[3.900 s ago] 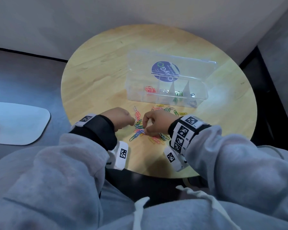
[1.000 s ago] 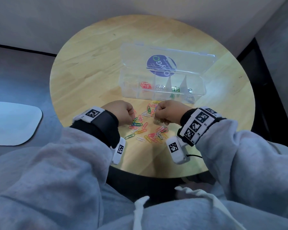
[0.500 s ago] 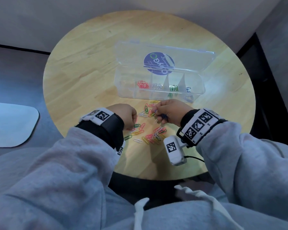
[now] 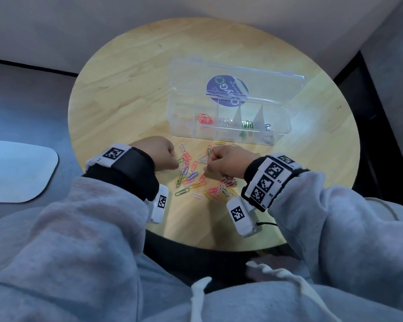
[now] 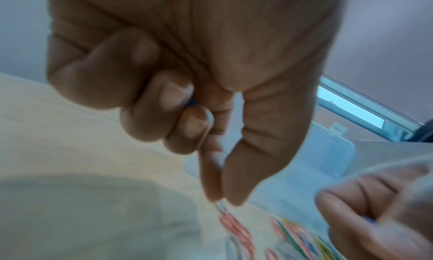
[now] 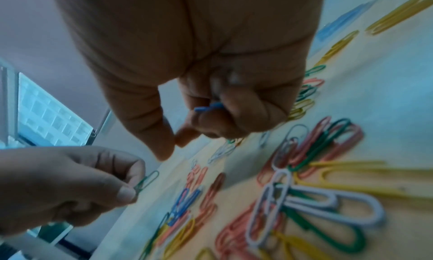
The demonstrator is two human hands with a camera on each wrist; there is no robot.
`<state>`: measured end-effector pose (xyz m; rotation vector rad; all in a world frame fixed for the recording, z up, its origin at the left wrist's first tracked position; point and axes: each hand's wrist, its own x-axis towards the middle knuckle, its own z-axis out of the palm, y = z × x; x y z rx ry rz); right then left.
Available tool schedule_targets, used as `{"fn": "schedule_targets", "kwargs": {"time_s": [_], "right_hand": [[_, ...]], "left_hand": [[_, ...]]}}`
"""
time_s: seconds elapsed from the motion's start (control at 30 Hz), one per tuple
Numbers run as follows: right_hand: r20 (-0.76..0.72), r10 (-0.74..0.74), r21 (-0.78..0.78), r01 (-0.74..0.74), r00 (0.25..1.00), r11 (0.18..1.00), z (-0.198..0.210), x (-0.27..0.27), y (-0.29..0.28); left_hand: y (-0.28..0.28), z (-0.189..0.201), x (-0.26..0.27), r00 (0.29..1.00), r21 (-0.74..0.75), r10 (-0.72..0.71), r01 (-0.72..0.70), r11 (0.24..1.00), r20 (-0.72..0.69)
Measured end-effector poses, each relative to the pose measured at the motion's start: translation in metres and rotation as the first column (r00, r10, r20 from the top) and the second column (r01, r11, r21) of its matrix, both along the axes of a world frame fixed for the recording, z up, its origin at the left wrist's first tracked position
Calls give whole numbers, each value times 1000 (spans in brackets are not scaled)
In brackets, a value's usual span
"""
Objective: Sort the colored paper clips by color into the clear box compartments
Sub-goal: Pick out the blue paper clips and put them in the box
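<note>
The left hand [image 4: 157,152] is curled, thumb and forefinger pinching a green clip [image 6: 146,181] just above the counter [image 4: 126,94]; the left wrist view also shows a bit of blue [image 5: 191,103] tucked under its curled fingers, too blurred to name for sure. The right hand [image 4: 228,160] is curled as well — its grip has blue clips [image 6: 209,105] trapped between the bent fingers and the palm, while thumb and forefinger reach down with their tips close together over the pile. Whether those tips pinch anything cannot be told.

Between and just near of the two hands lies the loose pile of clips [image 4: 196,180] — red, green, blue, yellow and white, spread flat on the counter, several overlapping. A few more lie at the far edge of the pile, just near of the box.

The clear box [image 4: 228,133] sits far of the hands, right of the counter's middle, lid [image 4: 272,89] open and leaning back, with a round purple sticker [image 4: 227,91] on it. In its compartments, from left to right: red clips [image 4: 205,119], white clips [image 4: 225,122], green clips [image 4: 247,124], and at the right end something dark, perhaps blue, too small to tell.

Grey sleeves and marker-patterned wristbands [image 4: 269,180] cover both forearms.
</note>
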<state>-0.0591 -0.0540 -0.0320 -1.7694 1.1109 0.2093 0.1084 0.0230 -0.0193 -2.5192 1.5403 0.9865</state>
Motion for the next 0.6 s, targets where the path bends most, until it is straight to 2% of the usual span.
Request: {"fn": "schedule_targets", "kwargs": {"time_s": [0.17, 0.3, 0.5, 0.6], "right_hand": [[-132, 164, -173, -185, 978, 967, 5, 12, 12], [-206, 216, -202, -258, 954, 945, 2, 22, 17], [-245, 289, -274, -352, 926, 895, 1, 25, 23], [-271, 318, -296, -393, 908, 870, 1, 25, 22]], "left_hand": [[4, 1, 9, 997, 16, 69, -69, 997, 19], [1, -6, 2, 999, 22, 41, -41, 999, -5], [-5, -5, -12, 995, -93, -102, 103, 990, 23], [-7, -8, -21, 983, -59, -180, 182, 982, 27]]}}
